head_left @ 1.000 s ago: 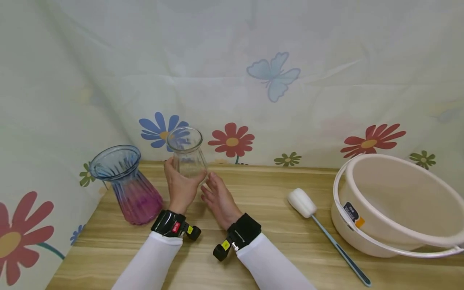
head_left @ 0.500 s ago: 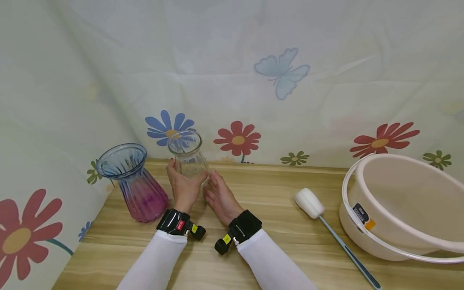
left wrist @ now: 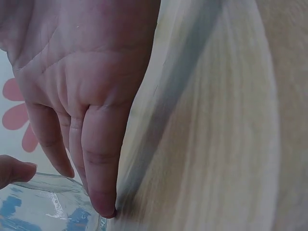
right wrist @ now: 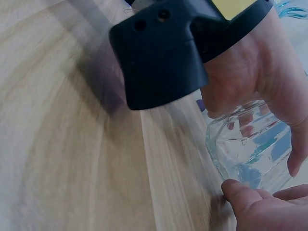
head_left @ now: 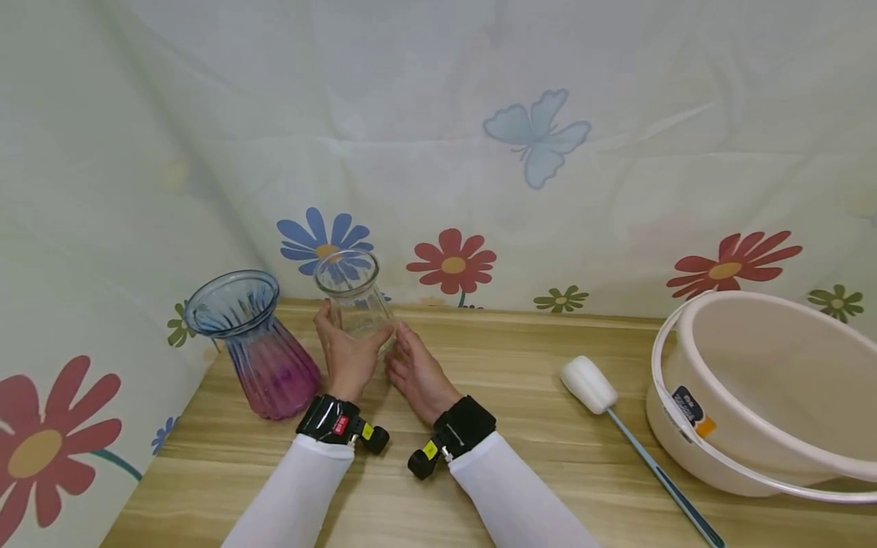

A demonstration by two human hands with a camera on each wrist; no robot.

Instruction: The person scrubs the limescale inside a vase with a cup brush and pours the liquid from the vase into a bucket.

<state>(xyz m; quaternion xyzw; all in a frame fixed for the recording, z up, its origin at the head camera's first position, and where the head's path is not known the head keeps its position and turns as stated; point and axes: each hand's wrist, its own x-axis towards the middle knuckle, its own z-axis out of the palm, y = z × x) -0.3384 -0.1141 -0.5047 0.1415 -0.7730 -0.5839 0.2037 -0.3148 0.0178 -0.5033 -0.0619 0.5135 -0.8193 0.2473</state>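
Observation:
A clear glass vase [head_left: 361, 312] stands upright with a slight tilt near the back of the table. My left hand [head_left: 349, 354] grips its lower body, thumb across the front; part of that thumb [left wrist: 17, 171] shows in the left wrist view. My right hand [head_left: 421, 373] rests straight fingertips against the vase's lower right side. Its palm faces the camera in the left wrist view, and its little-finger edge lies close over the wood. In the right wrist view, the vase's faceted wall [right wrist: 250, 144] shows between the two hands. Left of it stands a blue-to-pink ribbed vase [head_left: 274, 365].
A bottle brush [head_left: 588, 384] with a white sponge head lies on the wooden table [head_left: 507, 426] to the right. Beyond it, a large pale pink bucket [head_left: 740, 449] has its handle hanging down in front. A flower-printed curtain [head_left: 617, 190] closes off the back and left.
The clear vase has come down slightly and shifted a little left, with both hands staying on it. The head view has turned slightly left, so the scene sits further right.

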